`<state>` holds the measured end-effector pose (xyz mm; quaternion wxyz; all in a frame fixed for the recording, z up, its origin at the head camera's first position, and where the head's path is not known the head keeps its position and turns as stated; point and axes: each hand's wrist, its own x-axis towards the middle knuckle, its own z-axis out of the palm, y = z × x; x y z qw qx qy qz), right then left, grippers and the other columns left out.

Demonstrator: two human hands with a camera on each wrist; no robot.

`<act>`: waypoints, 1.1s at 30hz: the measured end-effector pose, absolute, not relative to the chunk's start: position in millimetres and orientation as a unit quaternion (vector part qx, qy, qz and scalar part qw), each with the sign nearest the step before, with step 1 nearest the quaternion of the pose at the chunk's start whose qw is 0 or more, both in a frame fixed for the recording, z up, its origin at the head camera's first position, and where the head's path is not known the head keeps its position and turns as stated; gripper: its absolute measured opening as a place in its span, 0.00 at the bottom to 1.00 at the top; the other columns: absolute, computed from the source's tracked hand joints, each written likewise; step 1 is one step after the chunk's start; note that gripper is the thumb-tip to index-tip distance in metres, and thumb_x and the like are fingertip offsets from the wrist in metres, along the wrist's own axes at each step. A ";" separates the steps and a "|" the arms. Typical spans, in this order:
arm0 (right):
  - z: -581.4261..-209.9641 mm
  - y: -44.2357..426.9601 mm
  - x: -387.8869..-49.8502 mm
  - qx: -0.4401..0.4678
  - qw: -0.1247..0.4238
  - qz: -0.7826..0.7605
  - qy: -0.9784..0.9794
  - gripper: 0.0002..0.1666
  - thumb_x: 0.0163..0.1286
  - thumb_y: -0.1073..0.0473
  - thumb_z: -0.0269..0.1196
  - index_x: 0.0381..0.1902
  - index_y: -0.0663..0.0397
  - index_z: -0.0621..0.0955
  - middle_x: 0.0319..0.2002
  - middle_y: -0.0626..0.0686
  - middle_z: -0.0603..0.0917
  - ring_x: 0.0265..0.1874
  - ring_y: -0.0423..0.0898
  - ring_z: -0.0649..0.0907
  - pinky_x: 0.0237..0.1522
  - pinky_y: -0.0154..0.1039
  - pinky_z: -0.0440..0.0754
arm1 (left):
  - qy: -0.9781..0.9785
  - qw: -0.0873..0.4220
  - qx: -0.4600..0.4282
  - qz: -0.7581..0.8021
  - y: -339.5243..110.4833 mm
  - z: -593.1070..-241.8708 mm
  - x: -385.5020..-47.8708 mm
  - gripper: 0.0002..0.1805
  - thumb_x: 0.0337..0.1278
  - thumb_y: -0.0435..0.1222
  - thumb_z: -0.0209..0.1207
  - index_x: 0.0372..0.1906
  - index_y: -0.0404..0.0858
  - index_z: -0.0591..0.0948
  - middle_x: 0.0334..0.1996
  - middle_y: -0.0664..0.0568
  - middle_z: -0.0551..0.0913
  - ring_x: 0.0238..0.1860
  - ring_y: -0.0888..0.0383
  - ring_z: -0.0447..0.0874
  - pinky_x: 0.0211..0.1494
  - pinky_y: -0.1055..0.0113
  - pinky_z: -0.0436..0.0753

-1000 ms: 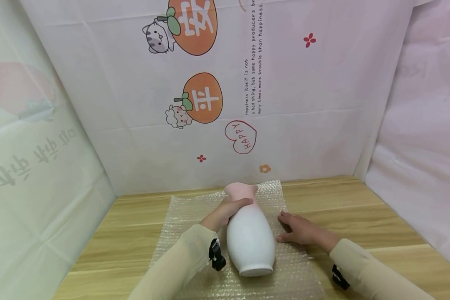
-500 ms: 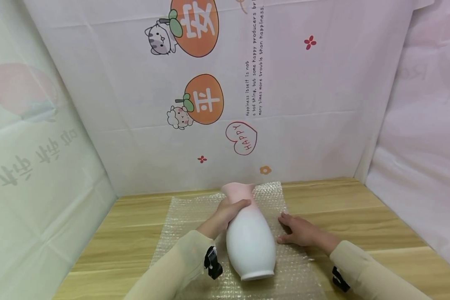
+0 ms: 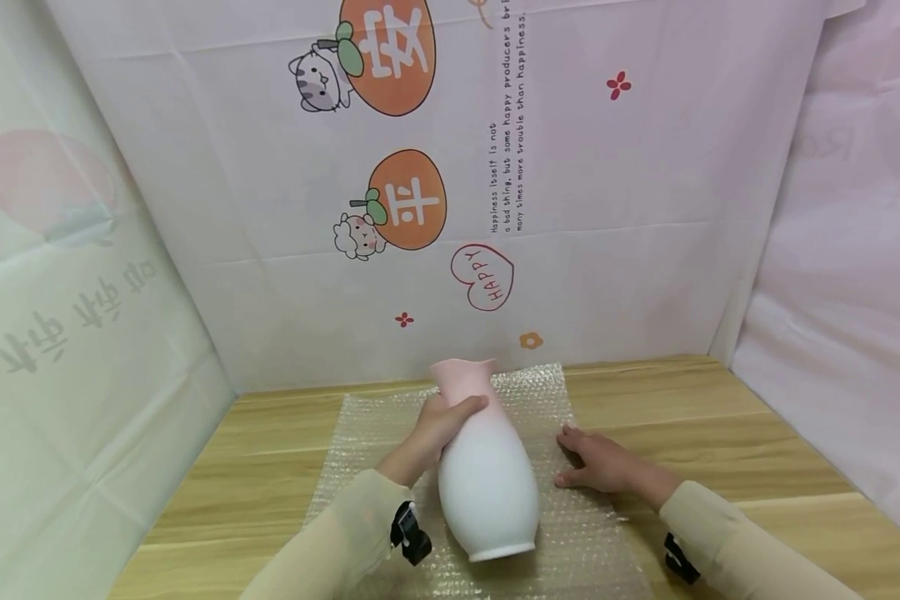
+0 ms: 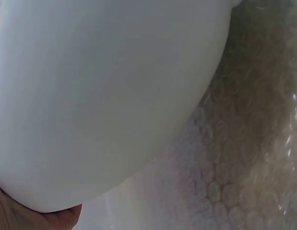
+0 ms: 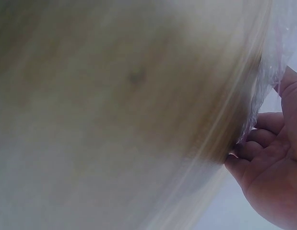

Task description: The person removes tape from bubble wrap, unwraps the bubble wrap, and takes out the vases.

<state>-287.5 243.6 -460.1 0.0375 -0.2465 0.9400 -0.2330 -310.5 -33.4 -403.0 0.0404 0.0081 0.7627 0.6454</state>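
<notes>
A vase [image 3: 487,487], pink at its flared neck and white over its rounded body, is tilted over a sheet of bubble wrap [image 3: 375,433]. My left hand [image 3: 438,425] grips the vase round its neck, thumb across the front; the other fingers are mostly hidden behind it. The vase's white body [image 4: 105,91] fills much of the left wrist view. At the sheet's right edge my right hand [image 3: 603,461] rests with thumb and fingers spread apart. In the right wrist view, the fingertips of this hand [image 5: 273,165] touch the wrap's edge.
A wood-grain table [image 3: 690,417] lies under the wrap, its surface showing on both sides. A printed white cloth [image 3: 585,275] hangs behind it, and further cloths flank it left and right.
My left hand has moved the vase slightly left, with its neck swinging left and its base turned further out of sight. The right hand stays in place at the bubble wrap.
</notes>
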 end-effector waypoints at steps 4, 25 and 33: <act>-459.4 243.0 -286.9 -0.248 0.039 -0.233 0.940 0.48 0.61 0.44 0.69 0.63 0.78 0.68 0.65 0.78 0.62 0.64 0.71 0.64 0.63 0.62 0.62 | 0.763 0.018 0.015 0.646 -42.4 -394.8 -309.3 0.35 0.48 0.52 0.69 0.50 0.29 0.73 0.38 0.41 0.80 0.34 0.49 0.85 0.36 0.54 0.84; -458.6 243.9 -285.3 -0.253 0.046 -0.232 0.938 0.49 0.62 0.44 0.68 0.65 0.78 0.66 0.66 0.77 0.60 0.64 0.72 0.63 0.63 0.62 0.62 | 0.789 -0.142 0.041 0.596 -85.5 -351.4 -291.9 0.42 0.49 0.47 0.69 0.62 0.28 0.63 0.49 0.36 0.74 0.46 0.42 0.80 0.42 0.48 0.83; -457.5 242.9 -284.8 -0.249 0.054 -0.234 0.938 0.49 0.62 0.44 0.68 0.65 0.77 0.66 0.67 0.77 0.60 0.65 0.71 0.62 0.63 0.62 0.61 | 0.796 -0.254 0.066 0.546 -112.9 -339.1 -287.3 0.42 0.43 0.45 0.73 0.59 0.28 0.66 0.44 0.37 0.77 0.42 0.44 0.80 0.41 0.49 0.82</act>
